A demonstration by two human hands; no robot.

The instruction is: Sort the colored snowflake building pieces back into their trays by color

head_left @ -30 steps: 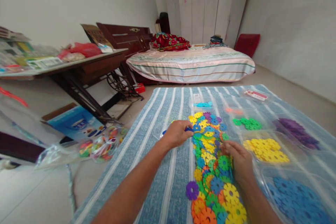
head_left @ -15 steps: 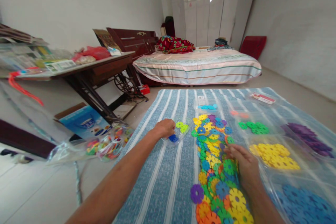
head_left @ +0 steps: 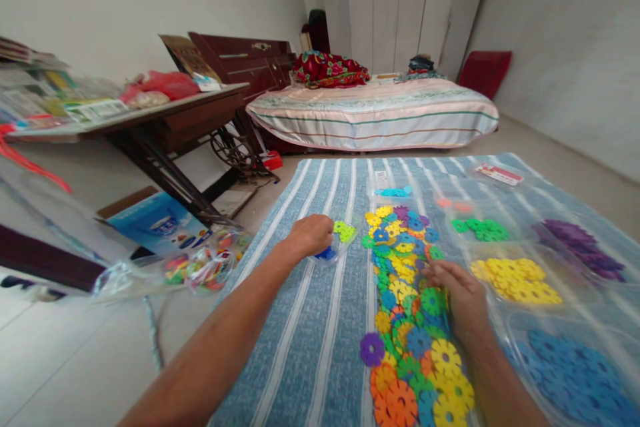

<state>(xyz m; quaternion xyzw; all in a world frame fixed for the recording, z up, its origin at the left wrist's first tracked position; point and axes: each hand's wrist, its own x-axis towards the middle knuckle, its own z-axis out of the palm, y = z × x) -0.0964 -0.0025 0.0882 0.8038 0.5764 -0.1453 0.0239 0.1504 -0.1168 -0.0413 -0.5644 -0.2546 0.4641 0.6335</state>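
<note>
My left hand (head_left: 313, 235) is over a small clear container on the near side of the cloth, fingers curled down and closed; whatever they hold is hidden. Beside its fingertips lie dark blue discs (head_left: 326, 253) and lime green discs (head_left: 345, 231) in that container. A long pile of mixed notched plastic discs (head_left: 400, 287) runs down the middle of the cloth. At the pile's right edge is my right hand (head_left: 460, 290), thumb and fingers pinched together against the discs. Its fingertips partly cover what they touch, so I cannot make that out.
Clear boxes on the right hold yellow discs (head_left: 517, 280), blue discs (head_left: 575, 373), green discs (head_left: 481, 229) and purple discs (head_left: 580, 247). Light blue discs (head_left: 394, 192) sit in a box at the back. A sewing-machine table (head_left: 200, 103) stands left, a bed (head_left: 375, 120) beyond.
The view has tipped slightly downward. My left hand has shifted a little over the dark blue discs, covering more of them. My right hand stays at the pile's right edge.
</note>
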